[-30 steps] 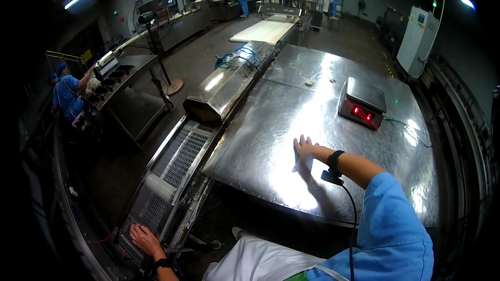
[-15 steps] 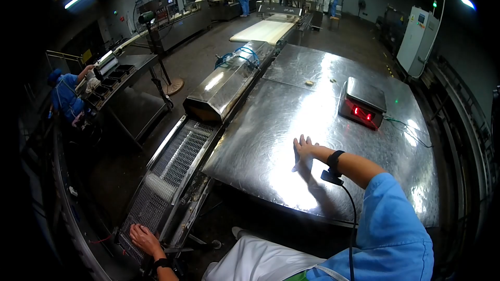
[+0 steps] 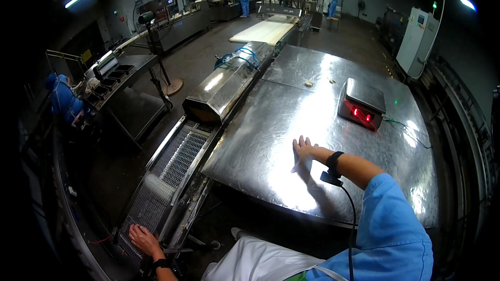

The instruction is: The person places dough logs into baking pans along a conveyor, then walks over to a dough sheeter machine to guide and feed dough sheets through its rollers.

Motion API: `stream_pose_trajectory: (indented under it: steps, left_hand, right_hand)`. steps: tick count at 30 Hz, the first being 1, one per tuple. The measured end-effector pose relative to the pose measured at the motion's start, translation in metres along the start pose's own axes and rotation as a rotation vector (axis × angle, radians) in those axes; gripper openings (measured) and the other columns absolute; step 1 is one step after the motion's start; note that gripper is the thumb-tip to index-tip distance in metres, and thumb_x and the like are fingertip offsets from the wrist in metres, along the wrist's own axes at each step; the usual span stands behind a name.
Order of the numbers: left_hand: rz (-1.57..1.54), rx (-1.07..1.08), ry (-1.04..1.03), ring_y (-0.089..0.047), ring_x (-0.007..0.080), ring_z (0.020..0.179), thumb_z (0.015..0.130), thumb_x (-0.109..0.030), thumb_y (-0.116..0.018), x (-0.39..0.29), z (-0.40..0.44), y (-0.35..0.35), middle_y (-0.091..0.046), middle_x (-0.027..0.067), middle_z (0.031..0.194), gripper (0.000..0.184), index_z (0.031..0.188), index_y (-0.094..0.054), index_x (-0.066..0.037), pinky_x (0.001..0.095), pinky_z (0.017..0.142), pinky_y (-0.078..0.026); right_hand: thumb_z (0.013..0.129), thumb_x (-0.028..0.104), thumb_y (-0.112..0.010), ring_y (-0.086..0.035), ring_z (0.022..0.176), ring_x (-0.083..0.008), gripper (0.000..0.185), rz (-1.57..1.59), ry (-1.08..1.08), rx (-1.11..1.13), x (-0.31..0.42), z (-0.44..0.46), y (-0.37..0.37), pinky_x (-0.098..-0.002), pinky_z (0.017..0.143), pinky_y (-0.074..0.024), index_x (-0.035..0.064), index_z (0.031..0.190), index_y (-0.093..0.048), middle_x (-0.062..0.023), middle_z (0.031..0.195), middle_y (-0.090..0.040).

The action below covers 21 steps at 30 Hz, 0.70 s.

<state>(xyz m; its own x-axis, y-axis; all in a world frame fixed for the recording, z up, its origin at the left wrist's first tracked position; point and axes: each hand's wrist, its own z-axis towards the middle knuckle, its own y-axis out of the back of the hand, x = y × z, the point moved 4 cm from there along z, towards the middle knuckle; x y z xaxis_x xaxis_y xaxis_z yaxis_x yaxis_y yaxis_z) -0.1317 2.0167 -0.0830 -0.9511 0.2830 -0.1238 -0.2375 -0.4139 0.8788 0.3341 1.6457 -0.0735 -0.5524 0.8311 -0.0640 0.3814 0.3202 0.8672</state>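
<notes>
My right hand (image 3: 303, 152) rests on the shiny metal table (image 3: 255, 151) with its fingers spread and nothing held. A black band with a cabled device is on that wrist. At the lower left, my left hand (image 3: 145, 239) lies on the mesh conveyor (image 3: 179, 151), its fingers slightly apart and empty. Beyond my right hand stands a scale (image 3: 364, 96) with a red lit display. Two small pale pieces, one of them a crumb-like lump (image 3: 309, 84), lie on the table left of the scale.
A metal housing (image 3: 226, 86) with blue hoses covers the conveyor, and a pale belt (image 3: 265, 30) lies beyond. Dark trays (image 3: 107, 82) sit on a side table at left, beside a person in blue (image 3: 65, 96). Two more people stand far back. A white cabinet (image 3: 416, 41) is at right.
The person at left has bent forward and drawn an arm back from the device by the trays. A far person at the back has shifted slightly left. My hands have stayed in place.
</notes>
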Motion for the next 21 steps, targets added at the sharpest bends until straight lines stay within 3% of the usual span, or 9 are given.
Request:
stream_pose_trajectory:
  steps: [21]
  left_hand:
    - [-0.026,-0.010,0.008,-0.041,0.0247,0.104,0.085,-0.016,-0.040,0.003,0.000,-0.005,-0.047,0.0083,0.108,0.017,0.090,-0.050,-0.004,0.0401,0.086,-0.034]
  right_hand:
    - [0.043,0.053,-0.075,0.000,0.126,-0.0383,0.127,-0.006,0.097,-0.036,-0.001,0.012,-0.003,-0.0614,0.092,-0.0174,0.0073,0.132,0.002,-0.0210,0.137,0.003]
